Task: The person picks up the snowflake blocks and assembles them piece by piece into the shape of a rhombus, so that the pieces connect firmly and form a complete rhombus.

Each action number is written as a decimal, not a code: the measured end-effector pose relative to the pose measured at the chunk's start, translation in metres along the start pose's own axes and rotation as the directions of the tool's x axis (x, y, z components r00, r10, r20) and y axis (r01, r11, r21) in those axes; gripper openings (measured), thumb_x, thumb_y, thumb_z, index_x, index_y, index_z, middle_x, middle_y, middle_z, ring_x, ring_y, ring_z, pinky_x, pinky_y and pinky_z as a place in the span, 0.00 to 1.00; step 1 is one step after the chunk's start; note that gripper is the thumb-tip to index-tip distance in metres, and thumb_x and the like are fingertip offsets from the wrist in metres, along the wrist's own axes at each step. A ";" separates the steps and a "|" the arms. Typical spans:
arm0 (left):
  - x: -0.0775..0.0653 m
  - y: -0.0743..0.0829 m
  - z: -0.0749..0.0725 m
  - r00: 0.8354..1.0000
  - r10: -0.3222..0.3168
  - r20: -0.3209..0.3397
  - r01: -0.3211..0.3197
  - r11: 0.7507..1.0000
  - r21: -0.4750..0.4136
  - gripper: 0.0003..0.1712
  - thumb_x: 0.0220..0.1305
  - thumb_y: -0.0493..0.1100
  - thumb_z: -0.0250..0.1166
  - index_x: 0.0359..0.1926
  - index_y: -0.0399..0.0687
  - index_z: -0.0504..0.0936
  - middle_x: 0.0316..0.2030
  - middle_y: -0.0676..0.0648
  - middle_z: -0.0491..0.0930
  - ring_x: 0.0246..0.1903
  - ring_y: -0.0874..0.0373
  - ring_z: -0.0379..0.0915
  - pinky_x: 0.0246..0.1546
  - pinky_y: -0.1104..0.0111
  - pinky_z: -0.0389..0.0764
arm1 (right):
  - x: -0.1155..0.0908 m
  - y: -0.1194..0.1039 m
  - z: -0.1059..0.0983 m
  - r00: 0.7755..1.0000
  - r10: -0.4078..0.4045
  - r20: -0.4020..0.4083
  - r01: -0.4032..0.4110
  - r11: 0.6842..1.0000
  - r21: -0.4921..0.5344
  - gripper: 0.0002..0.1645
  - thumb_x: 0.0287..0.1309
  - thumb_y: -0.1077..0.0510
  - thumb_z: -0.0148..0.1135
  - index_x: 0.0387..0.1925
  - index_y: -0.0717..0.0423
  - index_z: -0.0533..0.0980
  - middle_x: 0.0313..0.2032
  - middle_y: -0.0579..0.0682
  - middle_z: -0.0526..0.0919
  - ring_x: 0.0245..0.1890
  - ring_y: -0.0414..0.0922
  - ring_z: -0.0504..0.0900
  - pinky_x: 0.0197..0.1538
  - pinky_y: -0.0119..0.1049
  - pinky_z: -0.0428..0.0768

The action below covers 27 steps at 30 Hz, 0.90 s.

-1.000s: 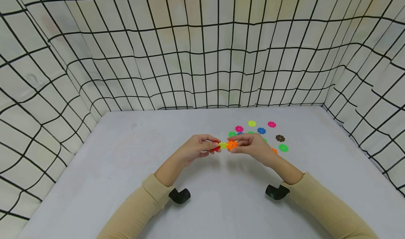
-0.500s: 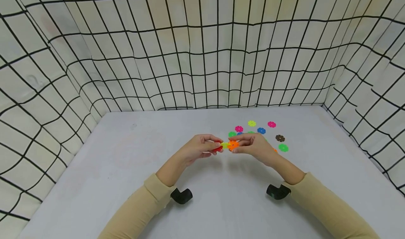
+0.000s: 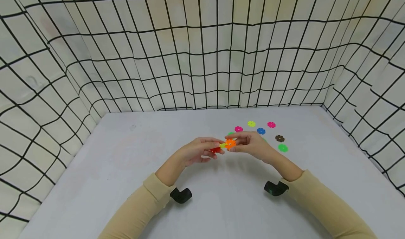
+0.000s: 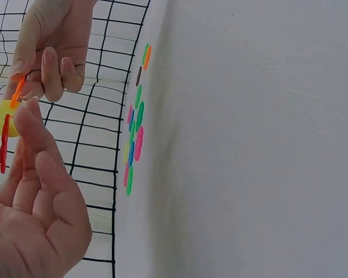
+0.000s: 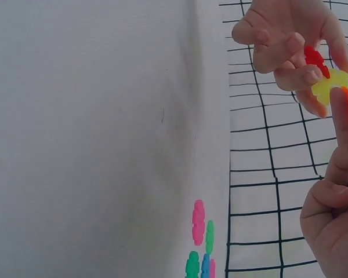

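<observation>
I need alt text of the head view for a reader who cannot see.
A person's left hand and right hand hold a red disc, yellow disc and orange disc above a white table. Loose coloured discs lie past the right hand; black netting behind.

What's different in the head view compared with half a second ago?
The right hand moved slightly left and up with the orange piece; the red piece dropped a little, so the joined pieces now tilt, orange end higher. Nothing new was grasped; I can't tell whether the left hand loosened. Unchanged: loose discs on the table.
</observation>
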State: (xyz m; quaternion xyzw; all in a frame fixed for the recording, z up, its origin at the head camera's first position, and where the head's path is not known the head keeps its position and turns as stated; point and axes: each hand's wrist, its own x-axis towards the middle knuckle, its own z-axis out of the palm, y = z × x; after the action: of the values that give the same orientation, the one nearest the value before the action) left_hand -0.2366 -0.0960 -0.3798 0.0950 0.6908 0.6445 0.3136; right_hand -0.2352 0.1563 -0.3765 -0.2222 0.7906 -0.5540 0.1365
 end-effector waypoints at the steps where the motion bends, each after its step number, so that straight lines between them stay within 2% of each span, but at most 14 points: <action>1: 0.000 0.000 0.000 1.000 -0.006 0.000 0.006 1.000 0.002 0.23 0.75 0.48 0.59 0.63 0.41 0.78 0.44 0.48 0.87 0.35 0.58 0.79 0.38 0.67 0.73 | 0.000 0.000 0.000 1.000 -0.004 0.005 0.004 1.000 -0.005 0.26 0.63 0.60 0.71 0.61 0.63 0.79 0.37 0.53 0.86 0.43 0.66 0.81 0.47 0.44 0.84; 6: -0.001 0.003 0.001 1.000 -0.013 -0.013 0.013 1.000 0.002 0.22 0.76 0.47 0.60 0.63 0.39 0.79 0.47 0.43 0.83 0.35 0.58 0.78 0.38 0.69 0.75 | 0.003 0.001 0.002 1.000 -0.010 0.018 0.010 1.000 -0.001 0.26 0.63 0.60 0.71 0.61 0.64 0.79 0.36 0.53 0.86 0.43 0.67 0.81 0.44 0.42 0.83; 12: -0.001 0.002 0.001 1.000 0.011 -0.023 -0.011 1.000 -0.002 0.21 0.76 0.46 0.60 0.62 0.39 0.80 0.46 0.40 0.82 0.35 0.57 0.77 0.43 0.66 0.76 | 0.003 0.002 0.004 0.999 -0.019 0.032 0.019 1.000 0.002 0.28 0.63 0.60 0.71 0.62 0.65 0.77 0.35 0.52 0.86 0.41 0.67 0.80 0.42 0.41 0.81; 16: 0.000 0.000 -0.002 0.999 0.013 -0.041 -0.012 1.000 0.010 0.21 0.76 0.47 0.60 0.62 0.41 0.80 0.51 0.38 0.83 0.35 0.57 0.77 0.45 0.64 0.76 | 0.003 0.001 0.000 0.999 -0.018 0.036 0.018 1.000 0.008 0.28 0.64 0.60 0.71 0.63 0.63 0.77 0.37 0.53 0.87 0.44 0.67 0.82 0.48 0.48 0.83; 20: -0.001 0.000 -0.005 0.997 0.013 -0.075 -0.011 1.000 0.015 0.22 0.76 0.47 0.60 0.63 0.41 0.80 0.50 0.43 0.84 0.35 0.57 0.77 0.47 0.63 0.76 | 0.003 0.007 -0.010 0.999 -0.018 0.028 0.019 1.000 -0.007 0.28 0.65 0.59 0.70 0.64 0.60 0.76 0.41 0.58 0.88 0.46 0.65 0.84 0.53 0.55 0.81; 23: -0.001 0.000 -0.007 0.994 0.012 -0.105 -0.011 1.000 0.001 0.22 0.76 0.46 0.60 0.64 0.40 0.79 0.48 0.46 0.85 0.34 0.58 0.76 0.45 0.65 0.76 | 0.004 0.015 -0.020 1.000 -0.002 0.017 0.003 0.999 -0.039 0.28 0.66 0.56 0.69 0.65 0.60 0.76 0.42 0.58 0.88 0.46 0.63 0.84 0.50 0.52 0.81; 27: -0.002 -0.001 -0.009 0.991 0.011 -0.134 -0.015 0.999 -0.029 0.23 0.77 0.45 0.58 0.67 0.40 0.76 0.54 0.39 0.83 0.32 0.59 0.76 0.40 0.70 0.76 | 0.006 0.026 -0.030 0.999 0.046 0.020 -0.044 0.995 -0.085 0.28 0.67 0.54 0.68 0.64 0.63 0.76 0.42 0.53 0.86 0.47 0.60 0.82 0.49 0.47 0.81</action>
State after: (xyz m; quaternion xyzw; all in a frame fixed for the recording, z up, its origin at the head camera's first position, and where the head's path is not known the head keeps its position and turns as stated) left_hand -0.2394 -0.1048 -0.3800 0.0514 0.7000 0.6616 0.2641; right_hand -0.2592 0.1852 -0.3905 -0.2162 0.8166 -0.5143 0.1480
